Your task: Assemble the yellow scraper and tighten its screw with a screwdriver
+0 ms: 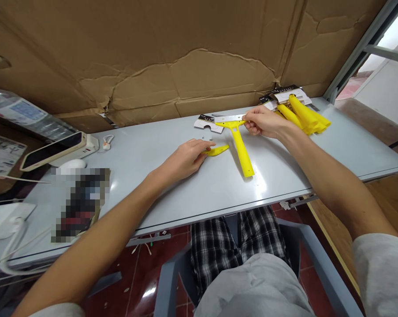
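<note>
My left hand [189, 157] rests on the grey table, its fingers closed on one end of a small yellow piece [218, 151]. Right of it lies a yellow T-shaped handle [241, 149], its grip pointing toward the table's front edge. Along the handle's top runs a metal blade [228, 118]. My right hand [261, 121] pinches the blade's right end. Just behind the handle is a black and white card [206, 123], partly covered by the blade.
Several yellow handles [304, 115] with cards lie at the back right. Cardboard [185, 88] stands along the back edge. At the left are a phone [53, 152], a plastic bottle [27, 115], a power strip [7, 219] and cables.
</note>
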`<action>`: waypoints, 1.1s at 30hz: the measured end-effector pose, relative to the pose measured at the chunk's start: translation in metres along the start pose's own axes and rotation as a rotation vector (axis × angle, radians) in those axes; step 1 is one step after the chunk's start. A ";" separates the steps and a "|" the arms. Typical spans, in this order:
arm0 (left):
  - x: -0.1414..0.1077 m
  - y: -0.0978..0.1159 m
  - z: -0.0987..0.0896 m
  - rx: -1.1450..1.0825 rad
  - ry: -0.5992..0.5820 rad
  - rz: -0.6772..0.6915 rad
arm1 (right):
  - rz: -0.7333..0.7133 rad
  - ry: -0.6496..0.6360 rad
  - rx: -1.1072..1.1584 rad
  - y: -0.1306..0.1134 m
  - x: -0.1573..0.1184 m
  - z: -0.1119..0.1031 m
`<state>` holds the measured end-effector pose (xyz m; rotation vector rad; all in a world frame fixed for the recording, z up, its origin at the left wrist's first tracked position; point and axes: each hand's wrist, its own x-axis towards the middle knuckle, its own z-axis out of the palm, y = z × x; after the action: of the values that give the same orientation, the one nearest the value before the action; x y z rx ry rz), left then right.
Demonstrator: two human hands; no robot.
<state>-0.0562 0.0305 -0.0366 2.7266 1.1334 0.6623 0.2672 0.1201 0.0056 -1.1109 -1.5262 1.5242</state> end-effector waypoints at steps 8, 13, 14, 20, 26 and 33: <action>0.003 0.022 -0.004 0.023 0.110 -0.028 | -0.022 -0.047 -0.016 0.004 0.000 0.003; 0.003 0.022 0.001 0.003 0.029 -0.047 | -0.033 -0.079 -0.004 0.004 -0.001 0.008; 0.003 0.021 0.001 0.006 0.019 -0.049 | -0.035 -0.082 -0.003 0.004 -0.001 0.009; 0.002 0.016 -0.004 0.080 0.016 -0.066 | -0.006 -0.091 -0.016 0.001 -0.007 0.019; 0.002 0.007 -0.013 0.052 0.100 -0.161 | 0.011 -0.137 0.010 0.007 -0.005 0.022; 0.004 0.009 -0.024 -0.192 0.319 -0.406 | 0.009 -0.144 0.020 0.010 -0.006 0.025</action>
<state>-0.0583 0.0259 -0.0117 2.1863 1.5396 1.0951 0.2477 0.1045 -0.0056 -1.0169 -1.5993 1.6528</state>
